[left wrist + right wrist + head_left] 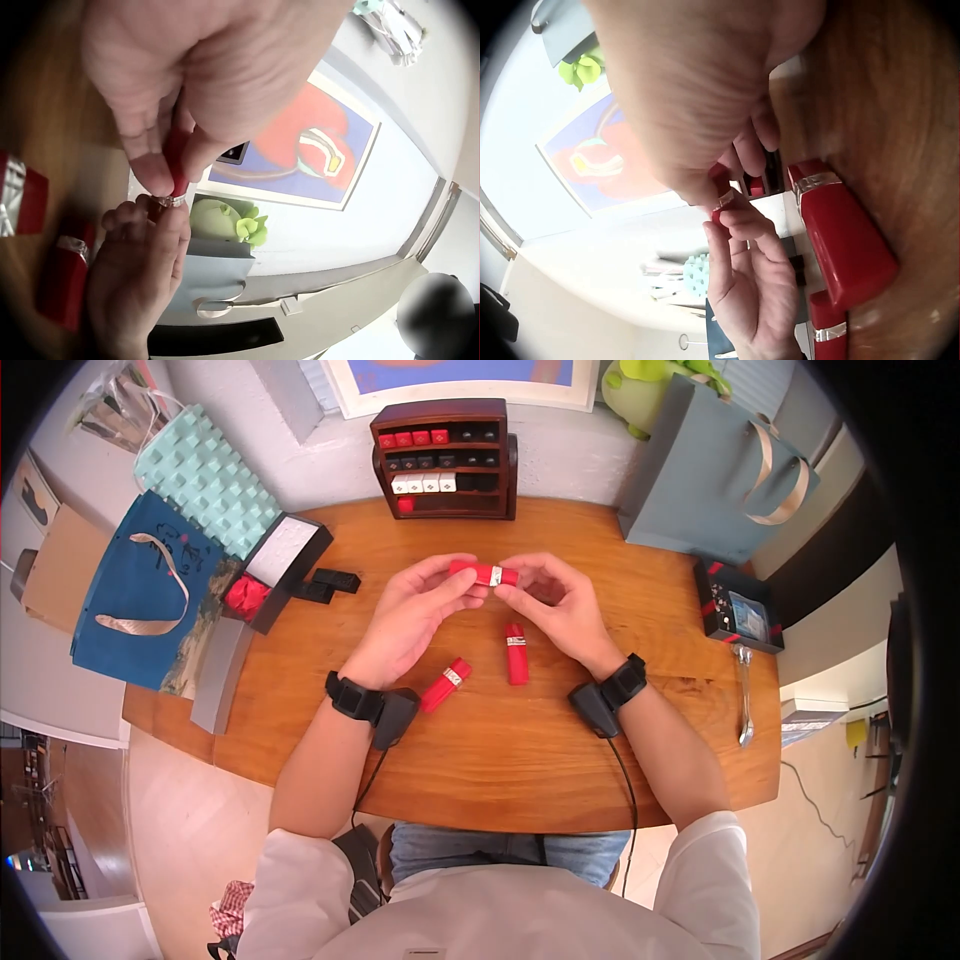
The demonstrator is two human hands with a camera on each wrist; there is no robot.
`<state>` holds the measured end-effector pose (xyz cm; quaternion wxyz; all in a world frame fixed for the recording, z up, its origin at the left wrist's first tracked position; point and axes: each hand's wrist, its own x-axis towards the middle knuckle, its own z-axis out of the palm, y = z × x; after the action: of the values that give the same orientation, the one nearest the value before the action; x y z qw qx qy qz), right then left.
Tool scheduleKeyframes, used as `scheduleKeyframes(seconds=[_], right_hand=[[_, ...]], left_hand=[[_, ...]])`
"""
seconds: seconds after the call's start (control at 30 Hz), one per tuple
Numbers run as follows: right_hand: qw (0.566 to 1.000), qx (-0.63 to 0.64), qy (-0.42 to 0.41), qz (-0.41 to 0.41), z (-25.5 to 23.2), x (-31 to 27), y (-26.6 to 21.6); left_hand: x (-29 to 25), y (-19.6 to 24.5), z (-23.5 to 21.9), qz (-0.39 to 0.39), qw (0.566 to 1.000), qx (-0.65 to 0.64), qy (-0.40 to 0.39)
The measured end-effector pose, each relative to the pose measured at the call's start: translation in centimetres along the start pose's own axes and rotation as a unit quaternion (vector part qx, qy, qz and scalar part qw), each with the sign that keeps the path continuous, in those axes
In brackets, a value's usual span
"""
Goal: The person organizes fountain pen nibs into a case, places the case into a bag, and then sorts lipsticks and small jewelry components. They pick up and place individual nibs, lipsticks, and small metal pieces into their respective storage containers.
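Observation:
Both hands hold one red lipstick (478, 575) with a silver band, up over the middle of the table. My left hand (420, 605) pinches its left end between thumb and fingers. The right end is gripped by my right hand (562, 600), its fingertips right beside the silver band. Closed and lying on the wood below the hands are two more red lipsticks: one (517, 655) just below the right hand, the other (446, 685) slanting by the left wrist. In the right wrist view the nearer lipstick (847, 240) shows large beside the hands.
A dark wooden rack (443, 458) with red, black and white lipsticks stands at the back. On the left are small black cases (325, 586), an open box (285, 555) and a blue bag (140, 615). A grey-blue bag (690, 480), a black box (725, 585) and silver tongs-like pieces (745, 700) lie right.

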<state>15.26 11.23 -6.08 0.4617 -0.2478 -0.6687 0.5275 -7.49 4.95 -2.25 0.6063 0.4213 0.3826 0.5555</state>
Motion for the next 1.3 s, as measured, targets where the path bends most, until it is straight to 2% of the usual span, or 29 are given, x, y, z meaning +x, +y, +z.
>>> scheduleKeyframes(seconds=[0.1, 0.33, 0.43, 0.5, 0.77, 1.17, 1.3], right_hand=[[1.0, -0.005, -0.01, 0.009, 0.2, -0.2, -0.3], [0.999, -0.036, -0.012, 0.025, -0.2, -0.2, -0.2], [1.0, 0.004, -0.013, 0.013, -0.1, -0.2, -0.4], [1.0, -0.004, -0.012, 0.008, -0.2, -0.2, -0.3], [1.0, -0.019, -0.017, 0.002, -0.3, -0.2, -0.3], [0.999, 0.041, -0.008, 0.027, -0.2, -0.2, -0.5], [0.994, 0.095, -0.031, 0.031, -0.3, -0.1, -0.3]], left_hand=[[0.0, 0.1, -0.7, -0.043, 0.999, -0.001, -0.003], [0.1, 0.1, -0.7, -0.071, 0.997, 0.02, 0.028], [0.1, -0.1, -0.5, -0.041, 0.999, 0.02, 0.017], [0.0, -0.3, -0.5, 0.007, 0.999, 0.052, -0.012], [-0.1, 0.1, -0.3, 0.02, 0.998, 0.047, -0.036], [0.5, -1.0, -0.9, 0.042, 0.996, 0.052, -0.052], [0.1, -0.5, -0.5, 0.037, 0.996, 0.058, -0.052]])
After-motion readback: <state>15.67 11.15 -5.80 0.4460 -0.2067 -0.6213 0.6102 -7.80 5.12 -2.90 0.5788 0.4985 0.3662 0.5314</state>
